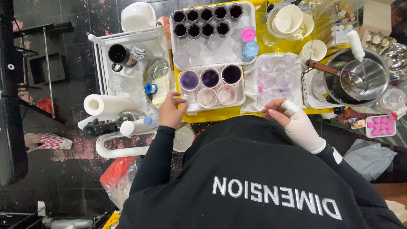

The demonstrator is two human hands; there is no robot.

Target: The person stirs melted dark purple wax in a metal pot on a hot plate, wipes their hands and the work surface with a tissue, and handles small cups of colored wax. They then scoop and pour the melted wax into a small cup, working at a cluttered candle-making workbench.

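On the yellow table top (220, 113), seen from overhead: one large round steel pot (373, 85) at the far right holding a wooden-handled metal ladle (339, 73), and one long white plastic tray (213, 42) of dark-filled moulds at the back. Nearer, a smaller white tray (242, 94) carries three purple-filled and two pink round cups, with a white cloth bearing clear plastic moulds (273, 78) beside it. Left hand (171, 111), bare, fingers curled loosely at the small tray's near-left corner, gripping nothing visible; right hand (292, 119), wrapped in white bandage, fingers half-open, resting at the cloth's near edge
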